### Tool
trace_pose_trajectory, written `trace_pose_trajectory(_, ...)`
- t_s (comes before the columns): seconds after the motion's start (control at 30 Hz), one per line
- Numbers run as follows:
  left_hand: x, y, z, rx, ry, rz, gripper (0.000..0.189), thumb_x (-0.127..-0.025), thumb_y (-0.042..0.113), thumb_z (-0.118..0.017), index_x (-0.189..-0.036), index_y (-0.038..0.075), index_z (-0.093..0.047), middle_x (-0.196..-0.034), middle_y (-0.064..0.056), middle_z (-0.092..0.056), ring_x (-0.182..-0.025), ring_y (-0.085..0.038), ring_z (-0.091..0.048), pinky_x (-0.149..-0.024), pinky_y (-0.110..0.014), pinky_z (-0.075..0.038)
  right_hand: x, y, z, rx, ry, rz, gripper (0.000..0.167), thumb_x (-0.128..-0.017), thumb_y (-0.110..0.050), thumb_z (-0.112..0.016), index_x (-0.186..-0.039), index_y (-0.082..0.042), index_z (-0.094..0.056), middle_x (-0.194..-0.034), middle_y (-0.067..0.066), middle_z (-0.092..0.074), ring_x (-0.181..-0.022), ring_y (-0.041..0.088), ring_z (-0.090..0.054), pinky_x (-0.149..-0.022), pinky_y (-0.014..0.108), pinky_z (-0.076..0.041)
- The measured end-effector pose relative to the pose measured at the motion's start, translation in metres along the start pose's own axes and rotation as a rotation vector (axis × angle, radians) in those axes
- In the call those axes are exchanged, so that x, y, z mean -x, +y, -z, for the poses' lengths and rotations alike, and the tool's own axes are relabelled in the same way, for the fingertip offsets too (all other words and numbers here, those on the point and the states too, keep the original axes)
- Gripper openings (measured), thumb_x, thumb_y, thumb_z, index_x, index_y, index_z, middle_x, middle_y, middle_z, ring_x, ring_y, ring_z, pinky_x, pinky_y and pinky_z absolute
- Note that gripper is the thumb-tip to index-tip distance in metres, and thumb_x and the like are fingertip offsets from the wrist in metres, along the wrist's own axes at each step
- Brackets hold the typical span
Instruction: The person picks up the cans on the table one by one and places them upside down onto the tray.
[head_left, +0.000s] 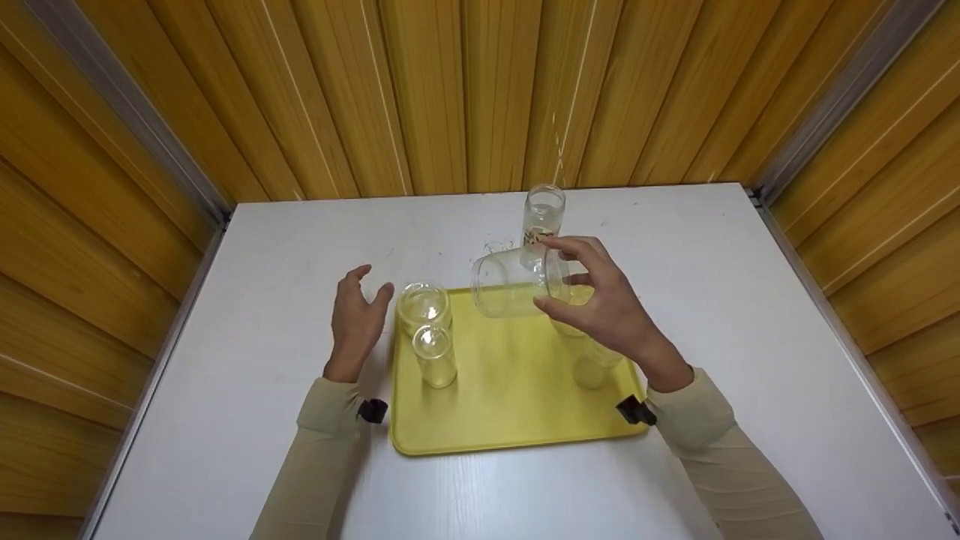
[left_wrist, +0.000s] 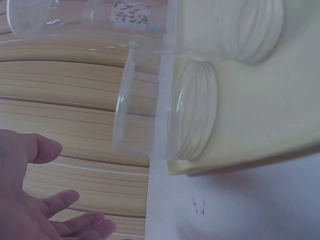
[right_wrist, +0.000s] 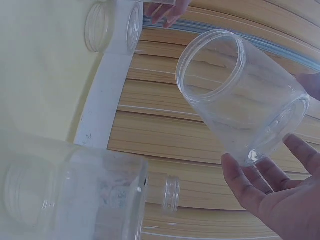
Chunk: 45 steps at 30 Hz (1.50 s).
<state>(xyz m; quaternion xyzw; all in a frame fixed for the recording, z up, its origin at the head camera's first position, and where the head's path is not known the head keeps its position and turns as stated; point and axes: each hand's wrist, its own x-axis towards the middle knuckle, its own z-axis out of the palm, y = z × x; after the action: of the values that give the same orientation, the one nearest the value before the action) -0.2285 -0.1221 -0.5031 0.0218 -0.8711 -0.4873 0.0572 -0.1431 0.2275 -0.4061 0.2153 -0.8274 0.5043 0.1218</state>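
My right hand (head_left: pixel 611 307) pinches a clear jar (head_left: pixel 504 289) by its base end, raised above the back of the yellow tray (head_left: pixel 510 412). The jar lies on its side in the air, its wide mouth facing left. In the right wrist view, that jar (right_wrist: pixel 240 100) looks empty, with fingers and thumb around its base. My left hand (head_left: pixel 358 319) hovers just left of the tray, fingers apart, holding nothing. Nearest to it, a wide clear jar (head_left: pixel 424 306) and a slimmer clear jar (head_left: pixel 437 360) stand mouth down on the tray.
More clear jars (head_left: pixel 594 366) stand on the tray's right side, partly hidden by my right hand and forearm. Behind the tray, a tall clear bottle (head_left: pixel 544 214) with a patterned label stands on the white table (head_left: pixel 285 247). Wood-patterned panels (head_left: pixel 427 97) enclose the back and sides.
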Motion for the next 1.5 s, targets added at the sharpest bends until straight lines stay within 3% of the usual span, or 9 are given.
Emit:
trace_pose_trajectory(0.17,-0.002,-0.005,-0.003,-0.101,-0.036,-0.002,0.059,-0.104,0.030,-0.062,-0.152,-0.003,-0.050,-0.157,-0.028,-0.044,-0.144,-0.044,-0.043,-0.115,-0.058,-0.037,0.000,0.000,0.000,0.054,-0.011,0.033,0.073,-0.088,-0.014,-0.089,-0.152,-0.009,-0.055,-0.149,0.008,-0.050,-0.133,0.028,-0.049,-0.095,0.049,-0.054)
trace_pose_trajectory(0.5,-0.004,-0.015,-0.006,-0.191,-0.129,0.006,0.054,-0.104,0.033,-0.060,-0.145,-0.003,-0.058,-0.155,-0.027,-0.047,-0.143,-0.043,-0.043,-0.114,-0.057,-0.038,0.000,0.000,0.000,0.157,-0.065,0.057,0.070,-0.088,-0.016,-0.088,-0.150,-0.007,-0.056,-0.147,0.011,-0.050,-0.135,0.022,-0.048,-0.095,0.047,-0.053)
trace_pose_trajectory(0.77,-0.006,-0.019,-0.005,-0.181,-0.138,-0.003,0.046,-0.107,0.031,-0.057,-0.139,-0.002,-0.063,-0.151,-0.026,-0.051,-0.142,-0.043,-0.044,-0.114,-0.057,-0.038,0.000,0.002,-0.002,0.238,-0.075,0.061,0.070,-0.087,-0.017,-0.088,-0.149,-0.007,-0.057,-0.145,0.014,-0.050,-0.132,0.026,-0.048,-0.095,0.045,-0.052)
trace_pose_trajectory(0.97,-0.006,-0.023,-0.007,-0.193,-0.129,-0.005,0.042,-0.107,0.026,-0.056,-0.137,-0.002,-0.065,-0.151,-0.026,-0.052,-0.142,-0.044,-0.045,-0.113,-0.058,-0.039,-0.001,0.002,-0.004,0.275,-0.102,0.062,0.071,-0.085,-0.016,-0.089,-0.148,-0.006,-0.058,-0.145,0.014,-0.050,-0.136,0.029,-0.047,-0.106,0.048,-0.047)
trace_pose_trajectory(1.33,-0.005,-0.031,-0.010,-0.280,-0.173,-0.004,0.046,-0.104,0.027,-0.057,-0.137,-0.005,-0.065,-0.147,-0.029,-0.054,-0.138,-0.046,-0.049,-0.110,-0.061,-0.043,0.000,-0.001,-0.004,0.349,-0.156,0.030,0.074,-0.085,-0.019,-0.090,-0.151,-0.010,-0.058,-0.148,0.014,-0.049,-0.136,0.034,-0.046,-0.104,0.052,-0.048)
trace_pose_trajectory(1.5,-0.003,-0.033,-0.011,-0.350,-0.182,-0.061,0.043,-0.102,0.023,-0.058,-0.131,-0.007,-0.068,-0.143,-0.033,-0.056,-0.134,-0.051,-0.051,-0.107,-0.063,-0.045,0.000,0.000,-0.005,0.386,-0.176,0.020,0.071,-0.085,-0.021,-0.090,-0.148,-0.010,-0.060,-0.146,0.012,-0.051,-0.133,0.034,-0.048,-0.102,0.052,-0.049)
